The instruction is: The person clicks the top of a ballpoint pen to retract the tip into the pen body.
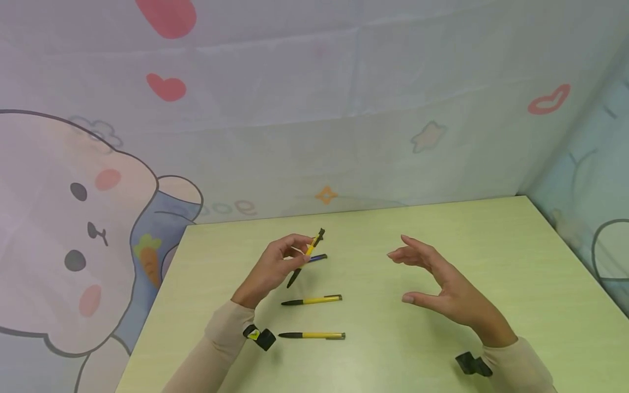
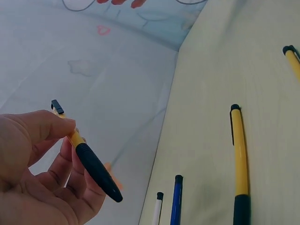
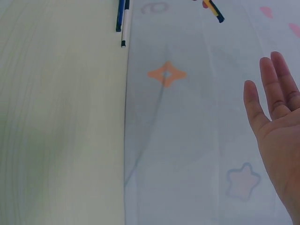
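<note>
My left hand [image 1: 270,270] pinches a yellow-and-black pen [image 2: 97,169] between thumb and fingers, holding it tilted above the table's far left part. Below and behind that hand lies a blue pen [image 1: 319,257], partly hidden in the head view. Beside it a white pen [image 2: 158,209] with a dark end shows in the left wrist view. Closer to me, two more yellow-and-black pens lie sideways, one the middle pen [image 1: 321,299] and one the nearest pen [image 1: 321,335]. My right hand [image 1: 454,289] hovers over the table's right half, fingers extended and thumb apart, holding nothing.
The pale table [image 1: 383,349] ends at the back against a hanging cloth [image 1: 295,153] printed with hearts, stars and a large cartoon animal. Another printed cloth [image 1: 599,180] stands along the right side. Each wrist carries a small black device.
</note>
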### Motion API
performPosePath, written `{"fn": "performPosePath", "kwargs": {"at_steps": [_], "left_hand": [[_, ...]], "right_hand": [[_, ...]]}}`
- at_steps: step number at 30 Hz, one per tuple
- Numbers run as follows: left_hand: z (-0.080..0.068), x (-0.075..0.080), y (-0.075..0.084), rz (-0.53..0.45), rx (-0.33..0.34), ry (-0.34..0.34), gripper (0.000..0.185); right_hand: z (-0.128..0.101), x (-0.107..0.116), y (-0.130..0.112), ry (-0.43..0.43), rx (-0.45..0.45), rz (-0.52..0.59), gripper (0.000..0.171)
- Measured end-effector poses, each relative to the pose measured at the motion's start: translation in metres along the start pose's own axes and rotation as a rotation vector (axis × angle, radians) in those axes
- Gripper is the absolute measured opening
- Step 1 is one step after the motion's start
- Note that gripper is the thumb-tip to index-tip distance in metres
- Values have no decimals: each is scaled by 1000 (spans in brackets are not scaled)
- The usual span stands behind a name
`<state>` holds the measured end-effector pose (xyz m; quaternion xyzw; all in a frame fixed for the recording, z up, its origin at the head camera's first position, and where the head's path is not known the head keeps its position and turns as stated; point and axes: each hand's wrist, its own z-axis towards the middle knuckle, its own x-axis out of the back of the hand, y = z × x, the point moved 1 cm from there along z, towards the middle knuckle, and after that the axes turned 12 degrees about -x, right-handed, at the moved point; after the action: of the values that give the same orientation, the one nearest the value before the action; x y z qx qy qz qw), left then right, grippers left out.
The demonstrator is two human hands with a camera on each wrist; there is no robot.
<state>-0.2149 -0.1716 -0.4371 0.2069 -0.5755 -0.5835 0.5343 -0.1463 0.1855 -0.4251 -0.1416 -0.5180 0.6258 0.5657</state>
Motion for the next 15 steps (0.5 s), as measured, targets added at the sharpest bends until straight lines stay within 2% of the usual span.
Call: {"fn": "performPosePath", "kwargs": {"at_steps": [6, 15], "left_hand": [[2, 3, -6, 52, -4, -61, 31], [3, 7, -18, 203, -29, -175, 29]], "right_hand": [[-2, 1, 8, -6, -12, 4, 100], [0, 0, -10, -7, -23, 7, 96]]}}
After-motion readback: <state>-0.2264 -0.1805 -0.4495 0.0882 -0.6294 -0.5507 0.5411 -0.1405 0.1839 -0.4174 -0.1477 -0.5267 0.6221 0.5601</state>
